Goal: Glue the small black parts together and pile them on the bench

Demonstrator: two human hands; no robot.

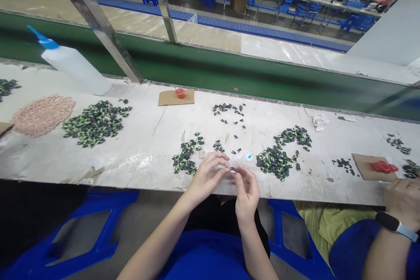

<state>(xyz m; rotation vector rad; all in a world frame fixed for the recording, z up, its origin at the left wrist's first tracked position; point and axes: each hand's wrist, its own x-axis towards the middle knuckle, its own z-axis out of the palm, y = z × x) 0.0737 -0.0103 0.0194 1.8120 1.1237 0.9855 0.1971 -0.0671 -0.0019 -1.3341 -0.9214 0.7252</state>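
My left hand [210, 173] and my right hand [246, 186] meet at the table's front edge, fingers pinched around a tiny dark part [232, 169] between their fingertips. Most of that part is hidden. Just left of my hands lies a pile of small black-and-green pieces [185, 157]. A larger pile of such pieces [275, 162] sits to the right. Behind my hands are scattered small black parts [223, 108]. A clear object with a blue tip [249, 157] lies right behind my right hand.
A white bottle [77, 68], a pink pile [44, 116] and another black-and-green pile [95, 124] are at left. Cardboard [166, 98] bears a red cup [180, 92]. At right, another person's hand [403, 199] is near cardboard with red material [382, 166]. A green belt [210, 72] runs behind.
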